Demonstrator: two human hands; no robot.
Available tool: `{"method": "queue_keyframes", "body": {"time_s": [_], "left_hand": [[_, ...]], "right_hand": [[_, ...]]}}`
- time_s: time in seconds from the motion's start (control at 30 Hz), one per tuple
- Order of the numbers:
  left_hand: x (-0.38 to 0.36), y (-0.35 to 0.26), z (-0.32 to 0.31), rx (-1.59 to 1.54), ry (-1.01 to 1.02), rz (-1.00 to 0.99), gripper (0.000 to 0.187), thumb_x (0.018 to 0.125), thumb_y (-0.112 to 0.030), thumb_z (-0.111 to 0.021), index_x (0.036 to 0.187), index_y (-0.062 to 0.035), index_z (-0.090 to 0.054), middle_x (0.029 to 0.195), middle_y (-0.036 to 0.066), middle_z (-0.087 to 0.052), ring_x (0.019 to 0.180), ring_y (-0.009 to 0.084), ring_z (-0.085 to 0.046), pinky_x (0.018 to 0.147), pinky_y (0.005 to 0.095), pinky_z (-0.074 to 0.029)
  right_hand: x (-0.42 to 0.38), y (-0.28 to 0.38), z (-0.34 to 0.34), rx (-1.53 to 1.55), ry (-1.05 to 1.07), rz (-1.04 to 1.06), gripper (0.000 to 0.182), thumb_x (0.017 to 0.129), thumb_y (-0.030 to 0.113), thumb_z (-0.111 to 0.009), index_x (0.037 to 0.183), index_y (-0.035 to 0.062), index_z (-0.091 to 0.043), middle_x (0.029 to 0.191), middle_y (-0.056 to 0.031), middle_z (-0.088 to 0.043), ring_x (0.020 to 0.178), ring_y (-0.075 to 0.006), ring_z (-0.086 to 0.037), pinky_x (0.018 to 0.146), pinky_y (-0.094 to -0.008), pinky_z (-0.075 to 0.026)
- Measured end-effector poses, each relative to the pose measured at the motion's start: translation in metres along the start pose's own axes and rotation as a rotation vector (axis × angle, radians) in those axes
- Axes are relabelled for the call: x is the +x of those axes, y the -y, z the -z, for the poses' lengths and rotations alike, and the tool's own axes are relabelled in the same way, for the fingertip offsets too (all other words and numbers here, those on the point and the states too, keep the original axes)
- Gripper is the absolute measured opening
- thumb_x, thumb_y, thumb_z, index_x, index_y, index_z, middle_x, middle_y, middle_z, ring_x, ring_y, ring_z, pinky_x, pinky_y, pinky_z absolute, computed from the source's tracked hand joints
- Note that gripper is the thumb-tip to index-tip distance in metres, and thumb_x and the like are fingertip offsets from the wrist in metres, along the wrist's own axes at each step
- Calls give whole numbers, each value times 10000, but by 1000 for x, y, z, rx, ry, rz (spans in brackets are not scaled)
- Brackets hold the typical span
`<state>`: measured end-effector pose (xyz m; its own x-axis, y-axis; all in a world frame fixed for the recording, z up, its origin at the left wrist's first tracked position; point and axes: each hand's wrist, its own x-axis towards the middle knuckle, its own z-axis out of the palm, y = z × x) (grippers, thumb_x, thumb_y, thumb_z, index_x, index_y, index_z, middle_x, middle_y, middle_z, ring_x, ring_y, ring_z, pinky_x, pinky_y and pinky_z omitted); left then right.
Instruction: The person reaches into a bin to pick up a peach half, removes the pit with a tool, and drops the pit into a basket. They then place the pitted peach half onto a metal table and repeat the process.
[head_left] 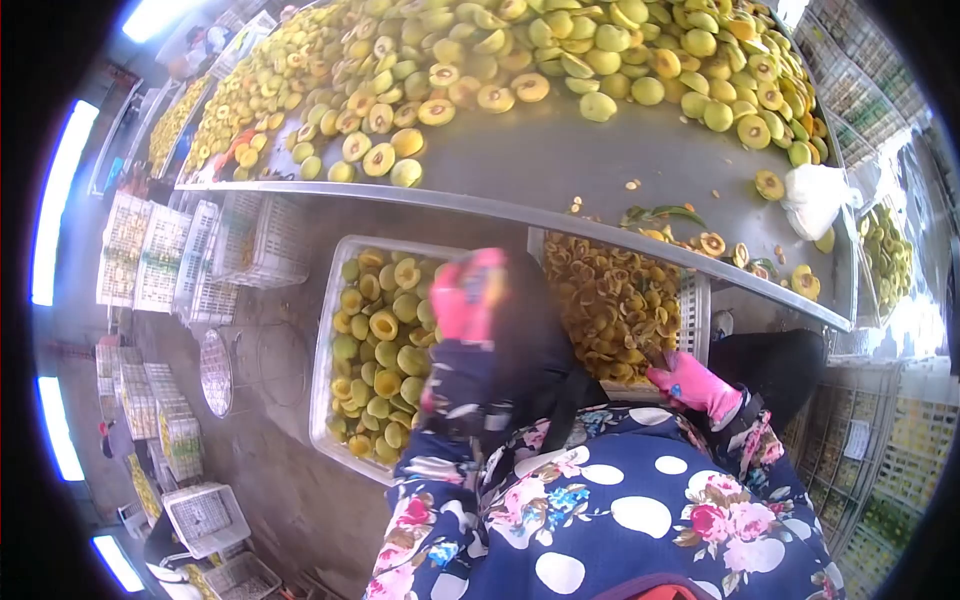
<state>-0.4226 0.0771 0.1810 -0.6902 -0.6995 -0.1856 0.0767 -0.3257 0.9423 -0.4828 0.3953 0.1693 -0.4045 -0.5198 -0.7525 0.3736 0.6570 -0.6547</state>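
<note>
My left hand [468, 297], in a pink glove, is smeared by motion above the right side of a white crate [322, 375] full of halved yellow-green stone fruit [385, 350]. Whether it holds anything does not show clearly. Near my lap, my right hand [703, 388], also gloved in pink, is closed at the front corner of a second crate [693, 318]. What its fingers grip, if anything, I cannot make out. That second crate holds brownish-yellow fruit scraps [615, 305].
A metal table [480, 165] bears a large heap of halved fruit [600, 50]. A white bag [812, 200] lies at its right end. Stacked crates [150, 250] stand at left, with more crates [870, 440] at right. My dark-clothed leg [770, 375] is beside the scraps crate.
</note>
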Motion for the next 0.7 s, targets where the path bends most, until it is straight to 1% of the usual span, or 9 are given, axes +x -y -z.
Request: {"method": "queue_keyframes", "body": {"time_s": [0.17, 0.27, 0.3, 0.37, 0.43, 0.53, 0.63, 0.67, 0.7], "left_hand": [[77, 26, 143, 318, -451, -145, 256, 852, -169, -526, 1067, -40, -581, 876, 75, -625, 742, 187, -605, 637, 303, -495], [93, 56, 163, 1084, -395, -544, 258, 842, -155, -520, 1075, -69, -589, 962, 128, -599, 825, 268, -586, 743, 357, -472], [102, 68, 169, 1157, -257, -523, 329, 829, -153, -512, 1152, -106, -546, 1088, 187, -534, 963, 321, -538, 838, 401, -435], [107, 103, 170, 1471, -127, -404, 488, 801, -203, -544, 1268, -115, -431, 1233, 188, -451, 1134, 311, -449, 924, 403, -391], [102, 116, 168, 1473, -72, -332, 662, 767, -290, -580, 1346, -122, -306, 1350, 158, -343, 1261, 311, -310, 997, 408, -328], [108, 116, 177, 1556, -4, -312, 751, 733, -349, -608, 1361, -109, -273, 1387, 120, -307, 1281, 318, -277, 1013, 406, -312], [118, 81, 175, 1697, 224, -51, 744, 727, -376, -611, 1354, -124, -299, 1396, 108, -298, 1270, 315, -301, 1007, 391, -324], [133, 77, 186, 1749, 251, -76, 684, 728, -393, -612, 1314, -131, -378, 1327, 143, -397, 1196, 312, -410, 962, 379, -378], [132, 49, 172, 1632, 65, -76, 499, 758, -406, -592, 1159, -114, -545, 1100, 168, -577, 1006, 341, -554, 836, 401, -454]], "right_hand": [[9, -11, -11, 56, 32, -7, 278, 840, 291, -554, 898, 32, -472, 638, -22, -506, 475, -76, -443, 431, -219, -346], [9, -5, -17, 14, 12, -53, 280, 846, 283, -553, 932, 24, -491, 639, -16, -510, 501, -63, -443, 459, -202, -349], [10, -2, -19, 19, 13, -60, 273, 848, 278, -551, 928, 24, -491, 641, -15, -511, 504, -62, -443, 460, -201, -349], [6, 0, -16, 38, -17, -67, 257, 852, 266, -547, 922, 25, -490, 644, -13, -514, 509, -60, -444, 463, -200, -350], [8, -7, -14, 71, -31, -70, 270, 848, 272, -559, 921, 21, -494, 638, -15, -513, 505, -67, -448, 468, -205, -364], [12, -26, -10, 97, -29, -94, 267, 843, 281, -578, 867, 35, -477, 641, -25, -521, 509, -82, -469, 468, -217, -384], [20, -24, -7, 162, 4, -90, 285, 843, 286, -569, 903, 20, -484, 646, -30, -518, 507, -88, -474, 457, -216, -387], [22, -34, -5, 228, 7, -100, 292, 842, 290, -570, 913, 20, -484, 650, -31, -521, 508, -89, -481, 456, -214, -390], [25, -40, -2, 295, 8, -115, 300, 842, 295, -571, 922, 20, -484, 654, -33, -523, 509, -89, -488, 455, -211, -394]]}}
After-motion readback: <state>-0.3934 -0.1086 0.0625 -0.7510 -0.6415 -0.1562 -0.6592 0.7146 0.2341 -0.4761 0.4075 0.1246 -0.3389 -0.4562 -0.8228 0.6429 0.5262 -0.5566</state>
